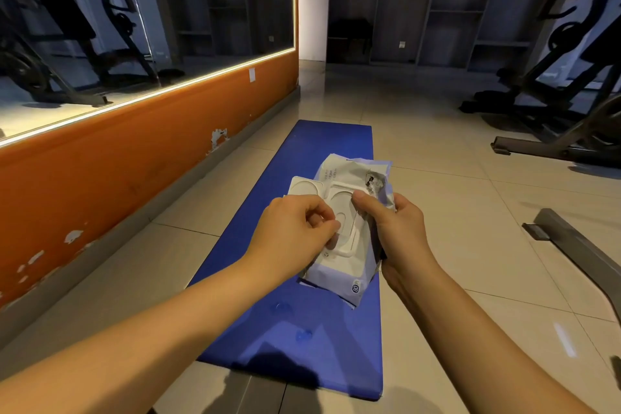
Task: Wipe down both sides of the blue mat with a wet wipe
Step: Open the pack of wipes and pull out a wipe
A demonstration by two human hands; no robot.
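The pack (341, 274), lid (304, 186) open, is gripped by the right hand (395, 228) above the mat (302, 329) laid flat on the floor (453, 212), the fingers (319, 212) of the left hand (292, 232) being curled at its opening, their hold not discernible; no wipe is drawn, so both sides are judged unwiped.

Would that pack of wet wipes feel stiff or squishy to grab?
Probably squishy: the pack of wet wipes has film that crumples under the right hand. Likely hefty for its size, as it looks plump. Only its plastic lid seems rigid.
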